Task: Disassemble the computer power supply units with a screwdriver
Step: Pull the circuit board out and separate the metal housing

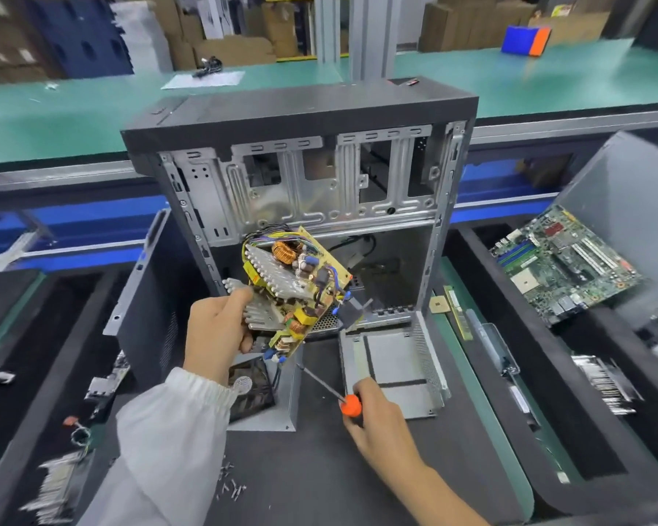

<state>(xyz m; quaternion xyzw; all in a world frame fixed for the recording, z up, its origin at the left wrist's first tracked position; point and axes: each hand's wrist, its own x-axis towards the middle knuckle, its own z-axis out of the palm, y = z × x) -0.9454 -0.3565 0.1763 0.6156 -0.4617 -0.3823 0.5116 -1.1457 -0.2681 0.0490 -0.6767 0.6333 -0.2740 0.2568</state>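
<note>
My left hand [215, 332] grips a yellow power supply circuit board [295, 286] by its finned aluminium heat sink and holds it tilted in the air in front of the open computer case [301, 165]. My right hand [373, 415] holds an orange-handled screwdriver [348, 404], its thin shaft pointing up and left toward the board's lower end. On the black mat lie the empty grey power supply shell [392, 370] at right and the other shell half with a black fan [251, 392] under my left wrist.
A green motherboard [563, 260] leans in a grey bin at right. A RAM stick [458, 313] and a CPU chip [437, 304] lie beside the case. Loose screws [230, 484] are scattered near the front. Heat sinks and parts fill side trays.
</note>
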